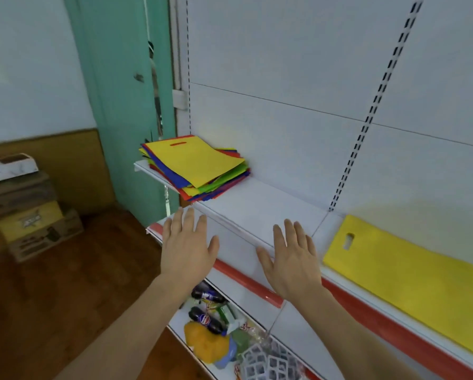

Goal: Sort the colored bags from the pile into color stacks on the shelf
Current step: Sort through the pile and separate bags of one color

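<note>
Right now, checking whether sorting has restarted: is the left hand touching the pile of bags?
Apart. The head view shows the left hand open below the pile of bags, with bare shelf between.

Left hand (187, 248) and right hand (293, 259) raised side by side, palms down, fingers straight and spread, holding nothing, in front of white shelf (271, 207) edge. Pile (195, 167) of mixed bags at shelf's left end: yellow on top, blue, green, red below, edges fanned. Single yellow bag (405, 278) flat on shelf at right, well apart from pile, handle slot toward pile. Bottles (206, 316) and packets on lower shelf. Cardboard boxes (32, 212) stacked on wood floor at left.
</note>
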A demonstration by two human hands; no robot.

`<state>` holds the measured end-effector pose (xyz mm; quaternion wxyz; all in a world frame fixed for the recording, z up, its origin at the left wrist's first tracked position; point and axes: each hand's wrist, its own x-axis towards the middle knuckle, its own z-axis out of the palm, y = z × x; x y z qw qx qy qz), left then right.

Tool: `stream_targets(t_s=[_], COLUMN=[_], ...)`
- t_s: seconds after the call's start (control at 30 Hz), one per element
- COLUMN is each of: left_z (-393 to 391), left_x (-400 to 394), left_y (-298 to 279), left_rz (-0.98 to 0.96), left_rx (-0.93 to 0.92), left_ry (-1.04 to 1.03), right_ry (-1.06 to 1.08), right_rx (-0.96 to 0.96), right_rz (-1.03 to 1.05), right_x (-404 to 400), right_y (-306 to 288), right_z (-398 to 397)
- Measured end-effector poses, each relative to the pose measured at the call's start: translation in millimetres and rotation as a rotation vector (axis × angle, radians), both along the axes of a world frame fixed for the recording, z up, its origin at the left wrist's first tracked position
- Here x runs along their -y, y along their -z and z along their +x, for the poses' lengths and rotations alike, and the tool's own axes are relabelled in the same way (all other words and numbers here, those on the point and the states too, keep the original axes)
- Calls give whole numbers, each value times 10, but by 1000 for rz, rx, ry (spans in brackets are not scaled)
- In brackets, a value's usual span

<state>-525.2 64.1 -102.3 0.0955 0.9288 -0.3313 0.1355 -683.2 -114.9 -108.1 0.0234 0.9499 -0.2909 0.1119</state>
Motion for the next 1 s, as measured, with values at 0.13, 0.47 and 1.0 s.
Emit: stream_targets(t_s=[0.13, 0.47, 1.0], left_z=[516, 2066, 4115], left_x=[-247, -311, 225], left_y=[49, -19, -87], left_rz=[-6, 0, -37], left_rx=[-11, -28, -18], left_ry=[-50, -92, 99], right_ry=[-66, -138, 81], right_rx=[4, 80, -66], right_rz=[24, 35, 50], right_x=[-147, -114, 206], right_y=[21, -27, -3], right_z=[713, 2571, 4200])
